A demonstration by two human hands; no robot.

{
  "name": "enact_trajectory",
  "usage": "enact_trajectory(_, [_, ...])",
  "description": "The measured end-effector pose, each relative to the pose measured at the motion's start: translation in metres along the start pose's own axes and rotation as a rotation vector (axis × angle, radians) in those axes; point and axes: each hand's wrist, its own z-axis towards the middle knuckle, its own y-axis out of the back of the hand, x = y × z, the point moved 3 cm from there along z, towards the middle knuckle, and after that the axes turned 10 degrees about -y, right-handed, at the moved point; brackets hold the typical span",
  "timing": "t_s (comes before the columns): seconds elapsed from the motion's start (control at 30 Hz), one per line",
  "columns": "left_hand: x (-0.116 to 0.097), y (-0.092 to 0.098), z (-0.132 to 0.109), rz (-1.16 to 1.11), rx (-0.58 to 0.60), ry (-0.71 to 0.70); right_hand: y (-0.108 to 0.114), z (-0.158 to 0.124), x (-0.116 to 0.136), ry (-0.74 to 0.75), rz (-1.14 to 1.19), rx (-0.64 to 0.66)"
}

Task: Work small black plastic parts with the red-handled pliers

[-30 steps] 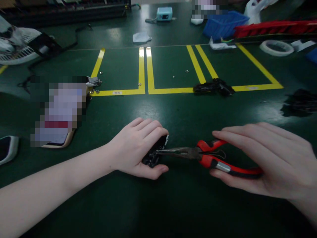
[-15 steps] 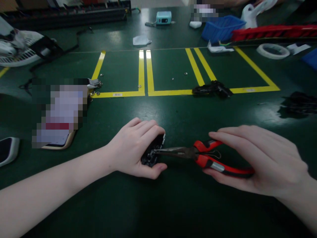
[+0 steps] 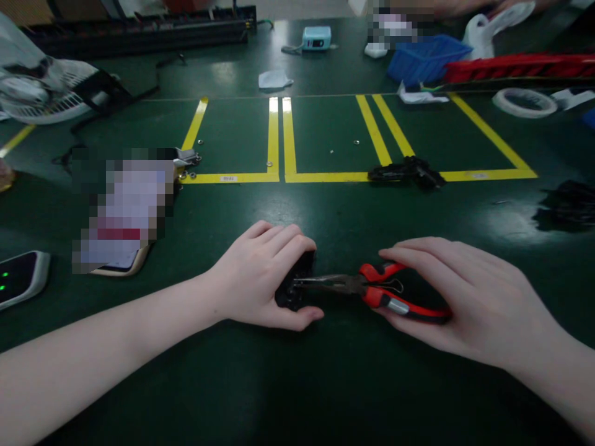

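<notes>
My left hand [image 3: 267, 275] is closed around a small black plastic part [image 3: 294, 290], which sits low over the green table [image 3: 260, 384]. Its back and fingers cover much of that part. In my right hand [image 3: 469, 297] is a pair of long-nose pliers [image 3: 369, 285] with red and black handles, pointing left. The narrow jaws reach the face of the black part; whether they pinch anything there is too small to tell. A small wire spring shows between the handles.
A phone [image 3: 125, 217] and a white-edged device [image 3: 23, 279] lie at the left. Yellow tape [image 3: 232, 178] marks areas with several small metal rings. Black parts [image 3: 409, 172] lie beyond my right hand. Farther back are a blue bin [image 3: 425, 59], a tape roll [image 3: 525, 103] and a fan [image 3: 51, 93].
The whole view has shifted slightly, so the table's things appear farther right. My right hand and the pliers have come a little closer to my left hand. Green lights now show on the white-edged device.
</notes>
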Motion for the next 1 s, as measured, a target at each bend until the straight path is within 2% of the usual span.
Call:
enact_trajectory(0.73, [-0.0002, -0.0007, -0.0023, 0.023, -0.006, -0.029, -0.0003, 0.0003, 0.0055, 0.014, 0.084, -0.012])
enact_trajectory(1.0, [-0.001, -0.0013, -0.0034, -0.01, -0.027, -0.059, 0.0001, -0.0062, 0.0057, 0.113, -0.1, -0.11])
